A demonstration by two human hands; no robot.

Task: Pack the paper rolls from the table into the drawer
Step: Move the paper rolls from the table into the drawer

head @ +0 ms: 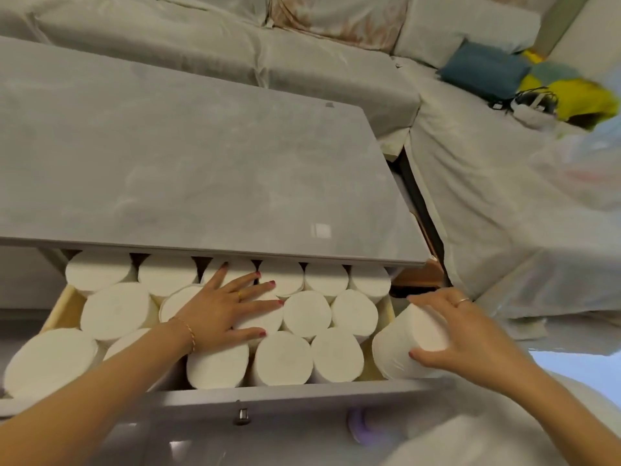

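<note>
The open drawer [302, 395] below the grey table top [201, 163] is packed with several white paper rolls [305, 314] standing on end in rows. My left hand [225, 307] lies flat, fingers spread, on top of the rolls in the drawer's middle. My right hand [467, 338] grips one white paper roll [403, 348], tilted, at the drawer's right end, over the near right corner. The back row of rolls is partly hidden under the table top's edge.
A small metal knob [242, 414] sits on the drawer front. Behind and to the right of the table runs a sofa under a pale cover [504, 196], with a blue cushion [484, 70] and yellow items [581, 95] on it.
</note>
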